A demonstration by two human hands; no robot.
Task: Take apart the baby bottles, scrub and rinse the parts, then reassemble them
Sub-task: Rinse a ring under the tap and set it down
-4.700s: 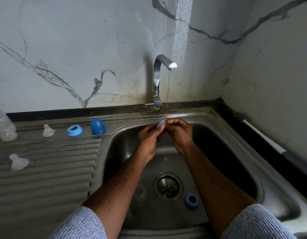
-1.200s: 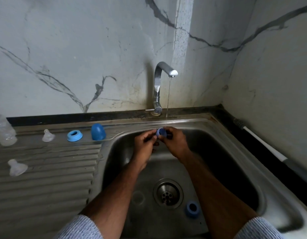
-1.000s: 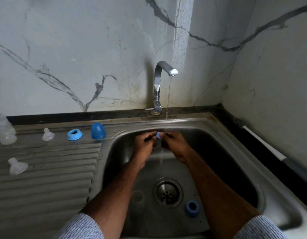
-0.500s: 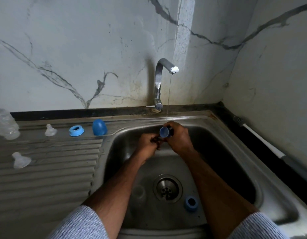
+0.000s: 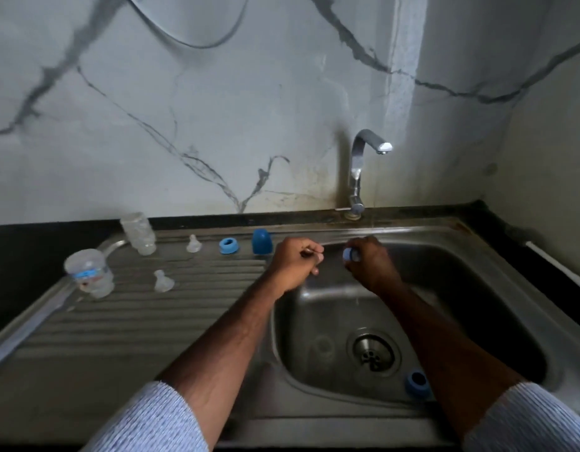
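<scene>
My right hand (image 5: pixel 370 265) is closed on a small blue bottle cap (image 5: pixel 348 254) over the back of the sink basin (image 5: pixel 477 288). My left hand (image 5: pixel 295 262) is a fist at the basin's left rim, with a thin light-coloured item (image 5: pixel 311 253) poking out of it; I cannot identify it. On the drainboard (image 5: pixel 135 321) lie two clear bottle bodies (image 5: pixel 137 233) (image 5: pixel 89 272), two clear teats (image 5: pixel 193 244) (image 5: pixel 163 282), a blue collar ring (image 5: pixel 229 245) and a blue dome cap (image 5: pixel 261 241). Another blue ring (image 5: pixel 416 383) lies in the basin.
The tap (image 5: pixel 363 171) stands at the back, above and between my hands. The drain (image 5: pixel 373 352) is in the basin floor. A white-handled tool (image 5: pixel 555 265) lies along the dark counter on the right. Marble walls close in the back and right.
My hands have drawn apart and shifted left, away from under the spout. The view has swung left, bringing both bottle bodies into sight. The water stream no longer shows.
</scene>
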